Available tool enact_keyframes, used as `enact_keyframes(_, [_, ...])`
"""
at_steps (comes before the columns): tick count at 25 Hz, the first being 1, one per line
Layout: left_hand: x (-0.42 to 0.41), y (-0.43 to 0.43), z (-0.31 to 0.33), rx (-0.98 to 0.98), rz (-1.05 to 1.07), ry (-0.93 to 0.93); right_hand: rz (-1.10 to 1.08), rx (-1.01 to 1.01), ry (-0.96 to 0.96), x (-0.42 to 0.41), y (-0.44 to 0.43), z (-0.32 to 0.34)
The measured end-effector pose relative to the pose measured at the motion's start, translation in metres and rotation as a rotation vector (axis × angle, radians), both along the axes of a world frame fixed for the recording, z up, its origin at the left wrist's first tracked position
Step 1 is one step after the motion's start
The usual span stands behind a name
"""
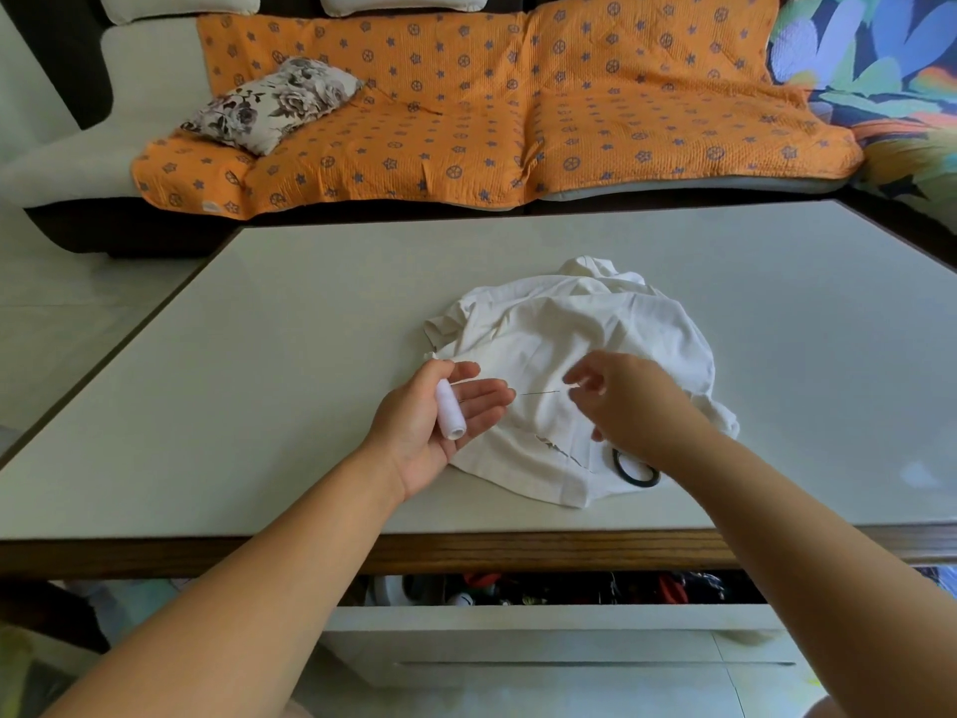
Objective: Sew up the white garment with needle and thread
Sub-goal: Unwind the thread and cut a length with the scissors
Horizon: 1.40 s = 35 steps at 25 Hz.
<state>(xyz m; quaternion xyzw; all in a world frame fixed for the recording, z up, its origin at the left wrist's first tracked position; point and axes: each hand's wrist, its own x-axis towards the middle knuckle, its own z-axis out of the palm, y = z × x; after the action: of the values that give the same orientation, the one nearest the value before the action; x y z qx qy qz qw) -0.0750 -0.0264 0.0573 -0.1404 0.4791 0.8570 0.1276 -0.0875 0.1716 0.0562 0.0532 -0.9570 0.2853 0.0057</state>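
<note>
Pale, wood-edged table (pixel 290 323); the white garment (pixel 585 344) lies crumpled on it. Beyond the garment: sofa (pixel 129 59) under an orange cover (pixel 466 121), floral cushion (pixel 269 103). At the garment's left edge, left hand (pixel 435 422), palm up with fingers straight, cradles the thread spool (pixel 449 409). Over the garment, right hand (pixel 637 406) pinches the needle (pixel 541 392). Black scissors (pixel 634 473) on the garment's near edge, partly hidden by the right wrist.

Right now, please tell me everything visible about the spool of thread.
The spool of thread is a small white cylinder wound with white thread. It lies slanted across the upturned palm of the left hand, beside the thumb, one round end toward the wrist, fingers stretched out. It touches only that hand, over the table beside the white garment.
</note>
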Motion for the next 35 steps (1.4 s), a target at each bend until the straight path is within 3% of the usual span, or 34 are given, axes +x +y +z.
enact_keyframes(3, [0.000, -0.002, -0.003, -0.066, 0.023, -0.010, -0.062, 0.422, -0.159, -0.008, 0.028, -0.002])
enact_keyframes(5, [-0.002, -0.003, -0.006, -0.117, 0.050, -0.026, -0.080, 0.509, -0.265, -0.008, 0.037, -0.008])
enact_keyframes(10, [-0.006, 0.000, -0.008, -0.171, 0.089, -0.039, -0.123, 0.487, -0.254, 0.001, 0.039, -0.009])
enact_keyframes(22, [-0.011, 0.004, -0.019, -0.252, 0.079, -0.060, -0.140, 0.717, -0.268, 0.026, 0.049, 0.031])
enact_keyframes(30, [-0.014, 0.004, -0.025, -0.213, 0.051, -0.038, -0.205, 0.714, -0.318, 0.025, 0.086, 0.041])
enact_keyframes(35, [-0.012, 0.005, -0.022, -0.073, 0.022, -0.013, -0.282, 0.555, -0.270, 0.018, 0.096, 0.040])
